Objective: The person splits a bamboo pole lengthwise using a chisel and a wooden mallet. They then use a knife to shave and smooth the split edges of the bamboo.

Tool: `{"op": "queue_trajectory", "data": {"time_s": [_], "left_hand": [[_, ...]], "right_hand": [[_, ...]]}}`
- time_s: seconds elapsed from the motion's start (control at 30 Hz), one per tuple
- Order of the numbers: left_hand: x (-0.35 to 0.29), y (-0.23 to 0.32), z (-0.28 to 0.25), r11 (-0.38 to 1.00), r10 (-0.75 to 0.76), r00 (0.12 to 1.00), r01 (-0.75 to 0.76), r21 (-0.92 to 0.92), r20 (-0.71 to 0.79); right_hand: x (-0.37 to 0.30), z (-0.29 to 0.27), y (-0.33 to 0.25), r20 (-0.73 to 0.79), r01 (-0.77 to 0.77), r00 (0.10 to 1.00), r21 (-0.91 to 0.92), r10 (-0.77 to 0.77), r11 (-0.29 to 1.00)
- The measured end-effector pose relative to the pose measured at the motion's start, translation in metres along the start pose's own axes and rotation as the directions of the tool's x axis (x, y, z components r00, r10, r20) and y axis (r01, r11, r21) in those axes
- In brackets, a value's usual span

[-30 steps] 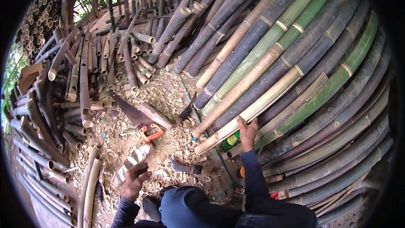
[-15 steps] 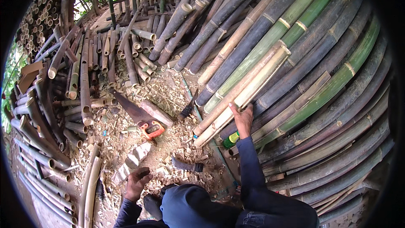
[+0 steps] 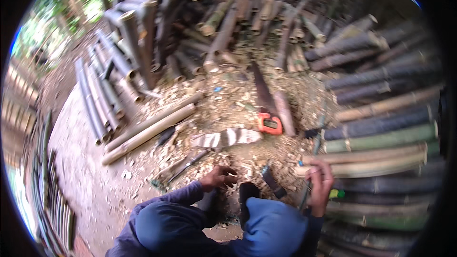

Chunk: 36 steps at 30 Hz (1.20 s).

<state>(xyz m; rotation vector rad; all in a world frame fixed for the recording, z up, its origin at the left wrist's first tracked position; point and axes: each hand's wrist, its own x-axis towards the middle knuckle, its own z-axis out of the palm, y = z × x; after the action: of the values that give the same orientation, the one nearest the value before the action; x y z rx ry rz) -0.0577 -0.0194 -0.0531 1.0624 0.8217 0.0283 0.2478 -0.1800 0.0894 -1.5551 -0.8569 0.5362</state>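
My left hand hovers above my left knee, its fingers loosely bent and apart, with nothing seen in it. My right hand is at the near ends of two pale bamboo lengths on the right-hand pile. Its fingers look apart and slightly bent; blur hides whether they touch the bamboo. In front of me lies a handsaw with an orange handle, beside a short bamboo piece. A pale, notched block of wood lies nearer. Close to my feet is a dark-wrapped tool.
Wood chips cover the ground. Dark and green bamboo poles are stacked at the right. Two bamboo lengths lie at the left, near a thin dark tool. Cut bamboo tubes are piled beyond. A green bottle lies by my right hand.
The view has swung to the left. My right hand has moved back from the middle of the pale bamboo lengths to their near ends. My left hand stays raised near my knee.
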Motion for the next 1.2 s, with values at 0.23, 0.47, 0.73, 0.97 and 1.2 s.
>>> {"op": "queue_trajectory", "data": {"time_s": [0.23,0.47,0.73,0.97,1.2], "left_hand": [[-0.022,-0.068,-0.151,0.695,0.027,0.49,-0.635,-0.336,-0.871],[-0.077,-0.067,-0.301,0.378,-0.571,0.234,-0.776,-0.504,-0.787],[-0.072,-0.05,-0.291,0.431,-0.465,0.023,-0.867,-0.249,-0.885],[-0.169,0.013,-0.187,0.205,0.072,0.097,-0.975,-0.08,-0.993],[-0.132,0.073,-0.112,0.604,0.367,0.447,-0.781,-0.156,-0.816]], "right_hand": [[-0.036,0.117,0.068,0.692,-0.018,0.54,-0.56,0.48,0.828],[-0.029,0.121,0.098,0.596,-0.022,0.685,-0.558,0.419,0.829],[0.002,0.102,0.111,0.415,0.054,0.879,-0.577,0.235,0.815],[-0.012,0.052,0.131,0.272,-0.04,0.919,-0.653,0.284,0.756],[-0.036,0.047,0.121,0.178,0.009,0.814,-0.956,0.554,0.294]]}}
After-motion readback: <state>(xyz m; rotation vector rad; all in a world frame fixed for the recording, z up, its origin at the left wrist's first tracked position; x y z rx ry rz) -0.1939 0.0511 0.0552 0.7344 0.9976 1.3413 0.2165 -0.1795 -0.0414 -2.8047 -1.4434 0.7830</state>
